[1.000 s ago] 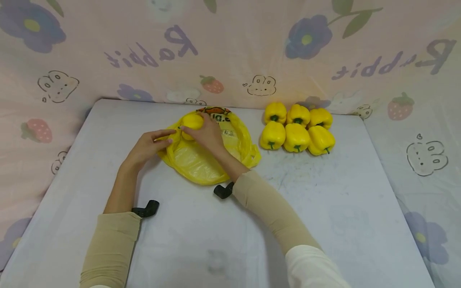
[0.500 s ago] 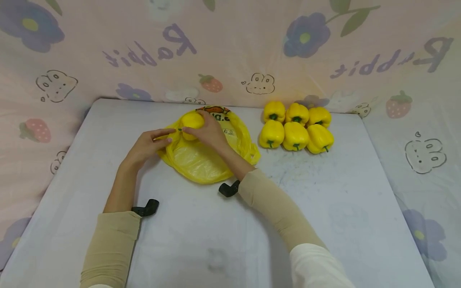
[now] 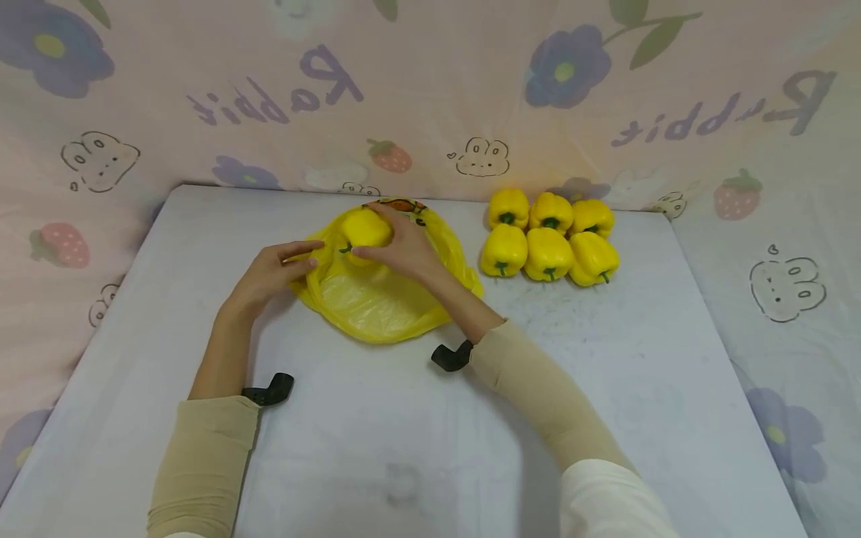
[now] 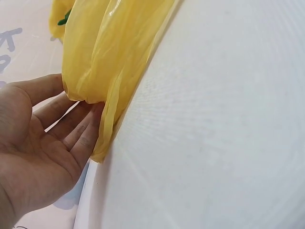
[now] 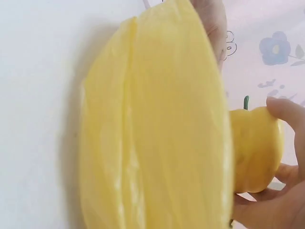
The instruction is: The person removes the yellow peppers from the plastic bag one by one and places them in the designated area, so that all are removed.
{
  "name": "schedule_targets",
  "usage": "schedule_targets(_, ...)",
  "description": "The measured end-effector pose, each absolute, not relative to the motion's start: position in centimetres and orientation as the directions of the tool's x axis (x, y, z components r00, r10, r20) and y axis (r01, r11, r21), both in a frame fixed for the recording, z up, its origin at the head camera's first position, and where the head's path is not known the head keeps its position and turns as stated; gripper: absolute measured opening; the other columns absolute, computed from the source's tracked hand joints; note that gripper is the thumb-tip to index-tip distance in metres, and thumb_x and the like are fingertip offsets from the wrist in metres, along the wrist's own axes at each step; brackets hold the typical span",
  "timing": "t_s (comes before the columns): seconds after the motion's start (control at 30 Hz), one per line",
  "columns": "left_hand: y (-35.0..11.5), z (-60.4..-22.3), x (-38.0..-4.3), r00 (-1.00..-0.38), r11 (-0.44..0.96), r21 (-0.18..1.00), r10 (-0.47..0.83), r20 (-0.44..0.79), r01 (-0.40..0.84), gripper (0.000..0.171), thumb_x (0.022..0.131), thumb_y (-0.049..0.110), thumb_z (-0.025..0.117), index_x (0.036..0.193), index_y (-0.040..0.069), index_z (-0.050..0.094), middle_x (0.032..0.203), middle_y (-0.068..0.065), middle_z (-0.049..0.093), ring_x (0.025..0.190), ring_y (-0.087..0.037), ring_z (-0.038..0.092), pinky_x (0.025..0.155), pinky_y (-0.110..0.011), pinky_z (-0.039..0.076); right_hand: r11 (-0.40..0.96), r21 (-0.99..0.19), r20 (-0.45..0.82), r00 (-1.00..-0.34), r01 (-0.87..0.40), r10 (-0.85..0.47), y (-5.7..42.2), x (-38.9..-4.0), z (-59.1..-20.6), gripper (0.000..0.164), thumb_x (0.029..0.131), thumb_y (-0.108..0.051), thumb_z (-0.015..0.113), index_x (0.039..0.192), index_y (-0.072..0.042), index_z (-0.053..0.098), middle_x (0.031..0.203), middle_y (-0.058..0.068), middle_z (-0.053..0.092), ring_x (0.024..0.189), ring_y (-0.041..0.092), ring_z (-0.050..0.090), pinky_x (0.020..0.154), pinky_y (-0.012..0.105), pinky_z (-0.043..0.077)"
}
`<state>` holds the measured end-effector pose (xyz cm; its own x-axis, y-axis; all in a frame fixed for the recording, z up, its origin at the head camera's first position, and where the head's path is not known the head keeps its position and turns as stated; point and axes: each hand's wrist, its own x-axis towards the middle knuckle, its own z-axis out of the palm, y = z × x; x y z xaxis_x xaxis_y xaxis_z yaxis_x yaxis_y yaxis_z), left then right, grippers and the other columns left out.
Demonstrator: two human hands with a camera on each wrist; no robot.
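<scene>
In the head view a yellow plastic bag (image 3: 370,306) lies with its mouth spread at the table's back. Above the mouth's left part, my right hand (image 3: 410,246) grips a yellow bell pepper (image 3: 366,232), its green stem towards the lower left. The right wrist view also shows this bell pepper (image 5: 257,148) between thumb and fingers, partly behind the bag (image 5: 157,119). At the bag's left rim rests my left hand (image 3: 269,269), its fingers extended. In the left wrist view the left hand's fingertips are hidden behind the bag's edge (image 4: 109,47).
Several more yellow bell peppers (image 3: 548,254) stand in two rows right of the bag. The white table (image 3: 403,418) meets a printed cloth (image 3: 430,97) along its back edge. Black curved pieces (image 3: 452,357) stick out at both wrists.
My right hand has moved slightly right and towards me, carrying the bell pepper away from the left hand's fingertips. The left hand stays at the bag's rim.
</scene>
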<state>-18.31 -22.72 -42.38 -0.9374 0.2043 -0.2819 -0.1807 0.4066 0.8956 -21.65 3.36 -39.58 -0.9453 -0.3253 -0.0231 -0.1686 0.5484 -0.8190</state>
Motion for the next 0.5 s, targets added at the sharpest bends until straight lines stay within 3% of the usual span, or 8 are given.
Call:
schedule_targets(0.27, -22.7, -42.4, -18.2, -0.944, 0.43, 0.889, 0.197, -0.265, -0.16, 0.053, 0.098, 0.036, 0.063, 0.144, 0.013, 0.053, 0.154, -0.011, 0.041, 0.134, -0.027, 0.044, 0.108, -0.046, 0.037, 0.49, -0.854, -0.017, -0.933, -0.173, -0.36, 5.7, -20.9, -38.9, 0.085, 0.08, -0.045, 0.082, 0.152, -0.026, 0.04, 0.153, -0.004, 0.041, 0.135, 0.017, 0.042, 0.112, 0.037, 0.033)
schedule_targets(0.5, -22.7, -42.3, -18.1, -0.944, 0.42, 0.893, 0.2, -0.264, -0.161, 0.052, 0.099, 0.032, 0.063, 0.145, 0.011, 0.052, 0.156, -0.012, 0.037, 0.137, -0.029, 0.039, 0.109, -0.047, 0.036, 0.48, -0.861, -0.027, -0.927, -0.168, -0.373, 8.1, -20.0, -38.2, 0.085, 0.08, -0.047, 0.081, 0.152, -0.033, 0.037, 0.156, -0.008, 0.035, 0.133, 0.017, 0.042, 0.109, 0.04, 0.037)
